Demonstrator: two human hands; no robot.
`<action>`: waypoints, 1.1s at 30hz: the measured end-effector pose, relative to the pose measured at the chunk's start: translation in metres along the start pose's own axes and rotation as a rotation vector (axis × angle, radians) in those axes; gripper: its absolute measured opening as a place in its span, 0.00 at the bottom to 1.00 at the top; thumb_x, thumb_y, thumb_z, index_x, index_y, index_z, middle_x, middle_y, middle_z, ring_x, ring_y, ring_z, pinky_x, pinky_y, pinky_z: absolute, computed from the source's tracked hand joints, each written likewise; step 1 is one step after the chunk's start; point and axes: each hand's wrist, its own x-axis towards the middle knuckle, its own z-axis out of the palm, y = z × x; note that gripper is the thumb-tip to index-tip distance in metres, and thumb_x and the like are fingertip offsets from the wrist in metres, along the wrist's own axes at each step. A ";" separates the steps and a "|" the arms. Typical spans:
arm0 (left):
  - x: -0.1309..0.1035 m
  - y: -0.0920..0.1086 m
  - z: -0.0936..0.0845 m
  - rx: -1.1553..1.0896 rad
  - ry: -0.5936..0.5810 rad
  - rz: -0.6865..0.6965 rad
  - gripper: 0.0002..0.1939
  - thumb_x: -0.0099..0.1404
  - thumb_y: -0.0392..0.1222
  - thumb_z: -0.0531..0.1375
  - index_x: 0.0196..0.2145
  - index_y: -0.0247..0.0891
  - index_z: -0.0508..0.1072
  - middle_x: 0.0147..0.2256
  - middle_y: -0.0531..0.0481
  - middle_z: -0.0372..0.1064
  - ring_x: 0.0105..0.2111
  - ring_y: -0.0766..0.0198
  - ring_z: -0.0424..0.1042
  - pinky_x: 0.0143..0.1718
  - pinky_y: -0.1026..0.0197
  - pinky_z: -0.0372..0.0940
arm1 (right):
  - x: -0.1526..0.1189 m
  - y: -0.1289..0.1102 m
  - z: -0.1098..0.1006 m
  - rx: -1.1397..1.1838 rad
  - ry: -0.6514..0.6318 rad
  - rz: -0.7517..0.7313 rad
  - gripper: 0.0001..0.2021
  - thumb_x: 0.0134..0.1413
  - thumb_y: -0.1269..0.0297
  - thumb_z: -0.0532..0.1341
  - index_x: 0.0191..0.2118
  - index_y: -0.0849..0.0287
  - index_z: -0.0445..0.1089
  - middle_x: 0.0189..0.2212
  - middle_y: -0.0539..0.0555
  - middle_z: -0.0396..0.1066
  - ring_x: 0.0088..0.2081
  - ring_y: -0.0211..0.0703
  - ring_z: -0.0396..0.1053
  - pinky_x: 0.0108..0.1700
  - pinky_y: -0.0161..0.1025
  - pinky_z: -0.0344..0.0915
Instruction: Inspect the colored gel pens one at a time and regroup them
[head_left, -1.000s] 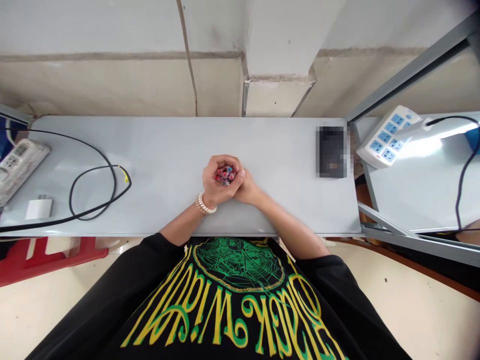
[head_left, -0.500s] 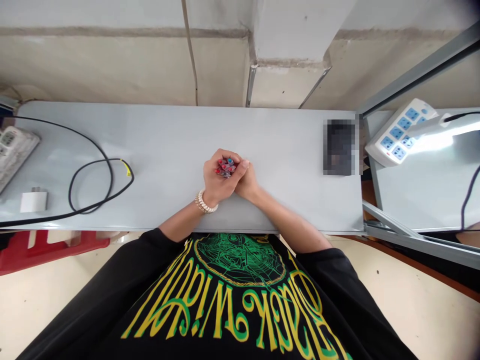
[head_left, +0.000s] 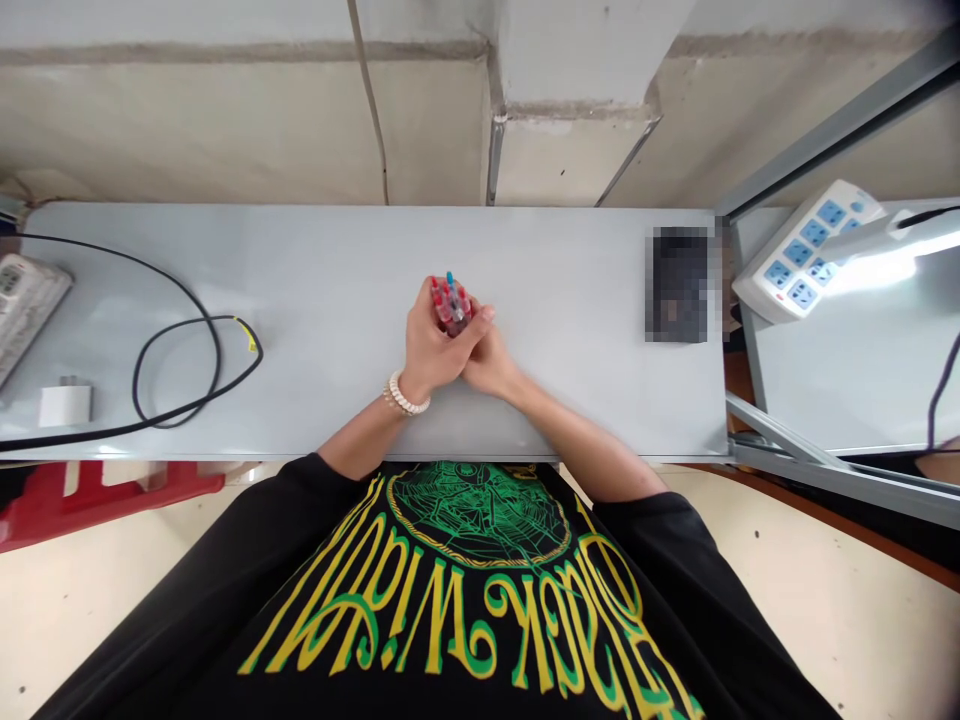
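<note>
A bundle of pens (head_left: pixel 454 308), with several red ends and one blue end, stands up out of my joined hands. Wrapped round the bundle from the left is my left hand (head_left: pixel 433 345), its thumb crossing in front toward the right. My right hand (head_left: pixel 489 362) is closed against the left one, at the lower part of the bundle; most of its fingers are hidden. A pale beaded bracelet (head_left: pixel 406 395) circles my left wrist. Both hands are over the middle of the light grey table (head_left: pixel 337 270).
A looped black cable (head_left: pixel 214 390) and a white charger plug (head_left: pixel 66 404) lie at the left, near a power strip (head_left: pixel 30 310). On the right are a blurred-out dark object (head_left: pixel 679 285), a metal frame bar (head_left: pixel 847 120) and a white power strip (head_left: pixel 806 250). A red stool (head_left: pixel 112 500) stands below left.
The bundle has tipped away from me, so more of the pens' length shows above my left hand. My hands stay joined in nearly the same place. The view has shifted slightly.
</note>
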 end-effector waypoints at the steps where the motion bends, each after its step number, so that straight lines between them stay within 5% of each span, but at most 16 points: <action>1: 0.003 -0.001 -0.003 -0.034 -0.059 -0.066 0.25 0.61 0.63 0.74 0.39 0.44 0.70 0.32 0.51 0.73 0.30 0.58 0.76 0.33 0.52 0.75 | 0.000 -0.006 -0.002 0.085 0.020 0.045 0.28 0.59 0.64 0.61 0.63 0.56 0.55 0.46 0.56 0.77 0.47 0.48 0.79 0.50 0.47 0.80; 3: 0.009 -0.003 -0.009 -0.136 -0.181 -0.237 0.26 0.60 0.63 0.75 0.41 0.43 0.72 0.33 0.49 0.75 0.28 0.59 0.75 0.29 0.54 0.72 | 0.000 -0.018 -0.006 0.256 -0.048 0.198 0.26 0.56 0.69 0.62 0.59 0.54 0.56 0.25 0.43 0.70 0.25 0.42 0.72 0.28 0.40 0.75; 5: 0.014 -0.004 -0.012 -0.244 -0.253 -0.385 0.26 0.60 0.62 0.75 0.41 0.41 0.74 0.35 0.46 0.77 0.28 0.60 0.76 0.29 0.56 0.72 | 0.000 -0.027 -0.011 0.427 -0.115 0.335 0.22 0.55 0.71 0.63 0.53 0.53 0.57 0.17 0.36 0.62 0.17 0.39 0.62 0.19 0.35 0.66; 8: 0.016 -0.002 -0.011 -0.406 -0.308 -0.479 0.26 0.58 0.62 0.75 0.40 0.40 0.74 0.35 0.47 0.77 0.34 0.58 0.79 0.36 0.56 0.76 | 0.000 -0.034 -0.017 0.646 -0.229 0.508 0.12 0.58 0.69 0.65 0.38 0.53 0.58 0.16 0.38 0.60 0.16 0.33 0.58 0.18 0.30 0.61; 13: 0.016 0.002 -0.006 -0.509 -0.352 -0.491 0.23 0.61 0.60 0.73 0.29 0.42 0.68 0.26 0.54 0.65 0.33 0.62 0.77 0.44 0.55 0.78 | 0.003 -0.033 -0.021 0.842 -0.476 0.660 0.19 0.63 0.63 0.64 0.26 0.52 0.52 0.15 0.42 0.57 0.16 0.30 0.56 0.17 0.29 0.59; 16: 0.016 0.001 -0.006 -0.442 -0.268 -0.512 0.23 0.62 0.55 0.72 0.25 0.42 0.65 0.23 0.54 0.63 0.29 0.62 0.76 0.36 0.58 0.77 | 0.003 -0.032 -0.015 0.753 -0.349 0.602 0.16 0.61 0.64 0.63 0.28 0.52 0.54 0.16 0.43 0.60 0.17 0.34 0.60 0.18 0.32 0.63; 19: 0.016 -0.004 -0.006 -0.323 -0.176 -0.535 0.22 0.65 0.52 0.71 0.22 0.41 0.67 0.22 0.52 0.66 0.28 0.60 0.77 0.27 0.59 0.74 | 0.000 -0.032 -0.008 0.388 -0.172 0.448 0.08 0.59 0.65 0.62 0.33 0.53 0.59 0.20 0.46 0.67 0.21 0.40 0.68 0.24 0.38 0.72; 21: 0.016 -0.009 -0.005 -0.267 -0.110 -0.457 0.21 0.65 0.51 0.71 0.22 0.41 0.68 0.22 0.51 0.67 0.29 0.58 0.79 0.30 0.56 0.76 | -0.003 -0.030 -0.004 0.008 -0.066 0.351 0.05 0.59 0.65 0.61 0.38 0.54 0.63 0.26 0.51 0.72 0.28 0.46 0.74 0.33 0.45 0.78; 24: 0.016 -0.014 -0.002 -0.200 -0.050 -0.347 0.23 0.66 0.53 0.71 0.23 0.42 0.67 0.21 0.53 0.66 0.30 0.57 0.80 0.34 0.53 0.78 | -0.006 -0.020 0.001 -0.372 0.024 0.253 0.14 0.62 0.63 0.60 0.51 0.59 0.62 0.39 0.61 0.77 0.40 0.57 0.78 0.46 0.56 0.79; 27: 0.015 -0.013 -0.002 -0.173 -0.054 -0.337 0.25 0.67 0.58 0.71 0.23 0.42 0.66 0.22 0.53 0.65 0.29 0.57 0.80 0.33 0.53 0.78 | -0.007 -0.014 0.001 -0.351 -0.006 0.178 0.15 0.64 0.63 0.58 0.54 0.58 0.60 0.41 0.60 0.76 0.41 0.56 0.78 0.47 0.54 0.78; 30: 0.014 -0.007 -0.004 -0.276 -0.094 -0.360 0.25 0.65 0.61 0.71 0.26 0.42 0.68 0.24 0.52 0.68 0.31 0.57 0.81 0.34 0.53 0.79 | -0.005 -0.019 -0.004 -0.114 -0.091 0.180 0.06 0.69 0.59 0.56 0.45 0.53 0.59 0.27 0.49 0.70 0.27 0.45 0.73 0.33 0.45 0.74; 33: 0.012 0.001 -0.008 -0.389 -0.141 -0.412 0.25 0.67 0.68 0.68 0.38 0.42 0.74 0.32 0.47 0.75 0.35 0.53 0.83 0.29 0.54 0.79 | -0.004 -0.031 -0.011 0.221 -0.180 0.205 0.13 0.72 0.49 0.54 0.39 0.50 0.56 0.21 0.42 0.61 0.18 0.38 0.64 0.20 0.37 0.64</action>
